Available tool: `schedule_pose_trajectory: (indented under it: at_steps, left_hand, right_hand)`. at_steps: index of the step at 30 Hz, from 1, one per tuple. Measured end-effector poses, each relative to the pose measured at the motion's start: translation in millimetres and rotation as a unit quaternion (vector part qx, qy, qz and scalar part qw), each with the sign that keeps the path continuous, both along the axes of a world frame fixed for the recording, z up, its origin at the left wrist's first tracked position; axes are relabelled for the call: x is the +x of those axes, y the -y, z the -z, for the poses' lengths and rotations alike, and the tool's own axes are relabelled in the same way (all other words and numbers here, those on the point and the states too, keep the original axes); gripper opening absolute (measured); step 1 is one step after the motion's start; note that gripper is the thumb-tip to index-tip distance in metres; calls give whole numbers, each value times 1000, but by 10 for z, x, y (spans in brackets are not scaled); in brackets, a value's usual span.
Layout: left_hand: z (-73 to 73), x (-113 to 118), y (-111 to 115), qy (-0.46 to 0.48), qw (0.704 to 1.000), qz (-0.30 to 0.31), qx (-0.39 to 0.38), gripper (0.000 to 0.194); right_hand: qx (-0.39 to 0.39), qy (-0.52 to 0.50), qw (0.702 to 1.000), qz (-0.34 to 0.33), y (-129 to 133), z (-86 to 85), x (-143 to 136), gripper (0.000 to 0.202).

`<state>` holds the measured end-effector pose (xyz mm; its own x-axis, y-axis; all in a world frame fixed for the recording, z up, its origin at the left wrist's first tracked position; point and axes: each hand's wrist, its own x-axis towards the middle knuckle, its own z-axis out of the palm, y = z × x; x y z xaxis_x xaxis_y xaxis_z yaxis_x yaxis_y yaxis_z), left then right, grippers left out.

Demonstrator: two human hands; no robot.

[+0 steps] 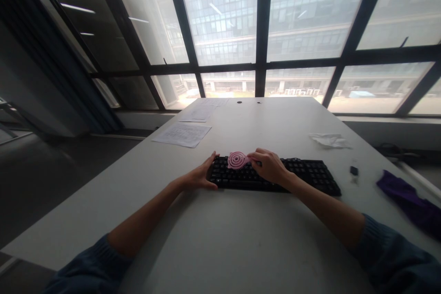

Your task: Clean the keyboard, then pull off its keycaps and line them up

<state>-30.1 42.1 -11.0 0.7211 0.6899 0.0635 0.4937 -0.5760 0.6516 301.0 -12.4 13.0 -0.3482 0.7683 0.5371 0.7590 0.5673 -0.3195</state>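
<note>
A black keyboard (310,175) lies flat across the white table in front of me. My left hand (201,174) grips its left end, thumb at the near edge and fingers at the far edge. Over the keys on the left half is a pink hairbrush (236,160) with a round, spiral-patterned head and small ear-like points. Its bristles face down at the keys; whether they touch them I cannot tell. My right hand (268,164) is closed on the brush's short handle, which the fingers mostly hide.
Printed papers (184,134) lie at the table's left side. To the right are a crumpled white tissue (330,140), a small dark object (353,171) and a purple cloth (409,200) by the edge. Large windows (227,14) stand behind the white table (220,239).
</note>
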Motion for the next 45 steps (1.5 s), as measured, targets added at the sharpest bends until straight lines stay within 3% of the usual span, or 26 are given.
schedule_pose_trajectory:
  at_steps: [7,13,20,30,36,45]
  left_hand:
    - [-12,2,10,-7,1000,1,-4,135]
    - [13,-7,-5,1,1000,6,3,135]
    - [-10,0,3,-12,1000,0,1,136]
    - [-4,-11,3,2,1000,7,3,133]
    - [34,-18,-24,6,1000,10,10,133]
    - [44,-24,-25,-1,1000,8,8,133]
  right_hand:
    - [4,4,999,35,0,-19,13,21]
    - [-4,9,1000,11,14,-23,1,22]
    - [2,-11,999,38,-5,-17,13,20]
    - [-3,-25,1000,2,0,13,3,21]
    - [-1,-19,998,-60,8,14,-10,20]
    - [9,-27,997,-69,-6,24,6,19]
